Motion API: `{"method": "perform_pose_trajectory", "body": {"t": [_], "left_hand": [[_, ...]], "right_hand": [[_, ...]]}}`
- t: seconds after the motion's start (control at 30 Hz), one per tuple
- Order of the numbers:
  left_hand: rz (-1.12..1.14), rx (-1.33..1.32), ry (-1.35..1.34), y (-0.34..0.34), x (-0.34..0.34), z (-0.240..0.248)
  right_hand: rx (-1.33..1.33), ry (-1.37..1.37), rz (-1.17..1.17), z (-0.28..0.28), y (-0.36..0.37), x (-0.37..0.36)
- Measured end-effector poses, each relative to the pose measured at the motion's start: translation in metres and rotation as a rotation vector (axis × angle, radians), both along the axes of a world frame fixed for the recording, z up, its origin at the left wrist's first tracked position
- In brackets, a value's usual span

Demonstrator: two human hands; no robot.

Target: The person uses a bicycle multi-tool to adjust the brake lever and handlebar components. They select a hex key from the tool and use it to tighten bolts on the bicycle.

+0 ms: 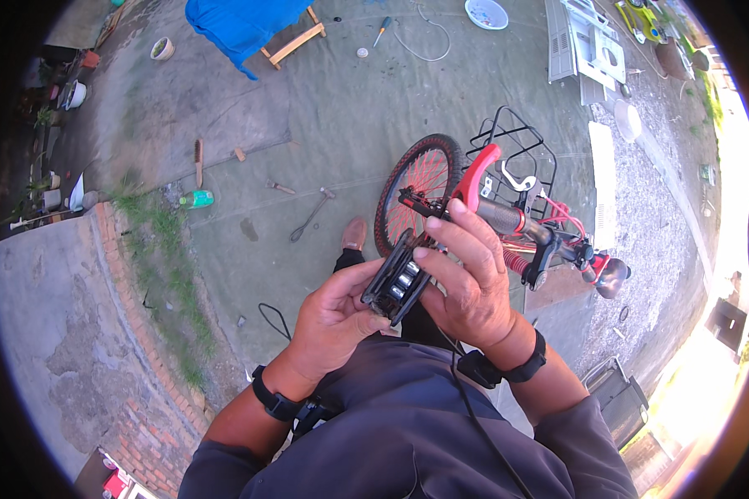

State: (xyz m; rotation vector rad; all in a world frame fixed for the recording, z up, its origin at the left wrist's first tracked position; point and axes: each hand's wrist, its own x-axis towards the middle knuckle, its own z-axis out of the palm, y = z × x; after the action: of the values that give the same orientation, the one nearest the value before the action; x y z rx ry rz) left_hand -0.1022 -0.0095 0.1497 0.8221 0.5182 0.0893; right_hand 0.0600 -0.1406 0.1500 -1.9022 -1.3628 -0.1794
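Observation:
In front of my chest I hold a small black case-like object (379, 289) with several silver cylinders in a row; its exact kind is unclear. My left hand (329, 320) grips its left side with thumb and fingers. On its right side lies my right hand (472, 287), thumb and index finger against it, the other fingers bent and raised. Just beyond the right fingertips stands a bicycle with a red-spoked wheel (385, 208), a red-tipped black handlebar grip (499, 218) and a black wire rack (531, 137).
A green ground sheet (324, 108) lies underfoot. On it are a screwdriver (382, 31), a brush (199, 158), a green bottle (197, 199) and a hammer-like tool (326, 196). A blue-covered wooden stool (250, 25) and a bluish basin (486, 14) stand farther off. A brick edging (112, 241) runs left.

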Motion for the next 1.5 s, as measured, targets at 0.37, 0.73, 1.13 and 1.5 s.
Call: {"method": "perform_pose_trajectory", "body": {"t": [0.37,0.73,1.13,1.5], "left_hand": [[-0.023,0.184,-0.179,0.005,-0.005,-0.012],[-0.001,0.182,-0.207,0.004,-0.007,-0.017],[0.021,0.317,-0.093,0.003,0.004,-0.006],[0.037,0.372,-0.025,-0.001,0.009,-0.002]], "right_hand": [[-0.222,0.308,-0.098,0.016,0.001,0.0],[-0.198,0.3,0.024,0.025,0.001,0.006],[0.049,1.307,0.293,0.011,-0.005,-0.013],[0.192,1.622,0.065,0.005,0.004,-0.024]]}}
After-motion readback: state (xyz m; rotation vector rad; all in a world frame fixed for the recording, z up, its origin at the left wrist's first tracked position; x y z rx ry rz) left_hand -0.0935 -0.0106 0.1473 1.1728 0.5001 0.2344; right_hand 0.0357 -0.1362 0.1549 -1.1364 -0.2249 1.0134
